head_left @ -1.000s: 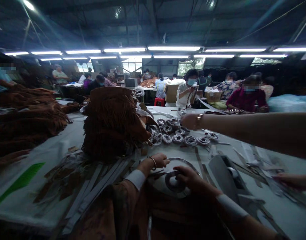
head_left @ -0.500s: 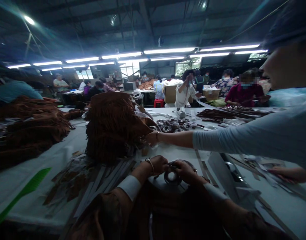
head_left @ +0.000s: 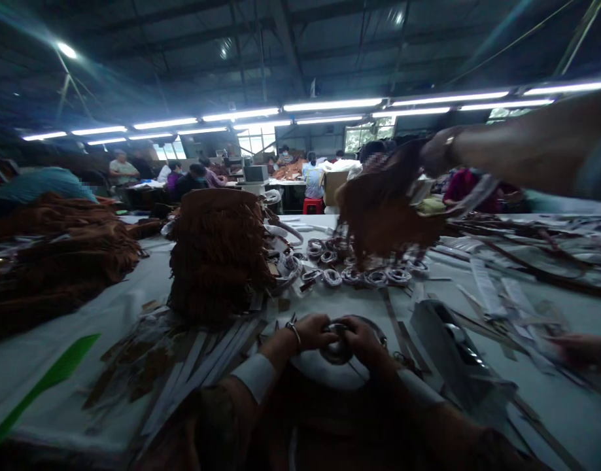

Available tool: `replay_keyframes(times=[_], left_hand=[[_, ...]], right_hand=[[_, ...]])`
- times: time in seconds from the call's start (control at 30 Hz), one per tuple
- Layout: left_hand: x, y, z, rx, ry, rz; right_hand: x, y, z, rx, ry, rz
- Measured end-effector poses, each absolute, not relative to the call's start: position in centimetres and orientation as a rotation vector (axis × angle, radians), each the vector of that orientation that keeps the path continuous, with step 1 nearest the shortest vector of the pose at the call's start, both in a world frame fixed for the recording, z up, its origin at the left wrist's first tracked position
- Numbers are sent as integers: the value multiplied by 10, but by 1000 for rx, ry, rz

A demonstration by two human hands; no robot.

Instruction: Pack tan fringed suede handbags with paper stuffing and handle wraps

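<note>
My left hand and my right hand meet low in the middle of the head view. Between them they hold a dark ring-shaped coil, with the fingers of both hands closed on its upper rim. Dim light hides the fingertips and the coil's exact make. Beyond my hands lie several small coils with white wrapping. A tall stack of brown fringed pieces stands to the left of these coils.
A co-worker's hand lifts a brown fringed piece from the right. Beside my right arm sits a grey box like a tape dispenser. Scraps, a green brush-like tool and a brown fringed pile lie left.
The co-worker's arm has pulled a brown fringed piece off the stack, up and to the right, uncovering more wrapped coils. My hands stay on the coil, nearly in place.
</note>
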State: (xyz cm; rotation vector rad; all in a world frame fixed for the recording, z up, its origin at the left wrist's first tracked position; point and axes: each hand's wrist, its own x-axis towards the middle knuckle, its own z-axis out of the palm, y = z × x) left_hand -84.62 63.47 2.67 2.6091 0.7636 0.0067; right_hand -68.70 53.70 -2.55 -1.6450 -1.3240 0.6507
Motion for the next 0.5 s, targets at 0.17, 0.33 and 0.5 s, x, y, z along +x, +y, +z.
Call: replay_keyframes(times=[0.17,0.33,0.5], left_hand=[[-849,622,24,2605,932,151],[-848,613,29,2647,986,242],[-849,604,40,2779,857,396]], right_hand=[[-690,532,-23,-1721,-1358,538],[-691,510,9,-1810,-1531,155],[-690,512,44,-1811,-1980,-136]])
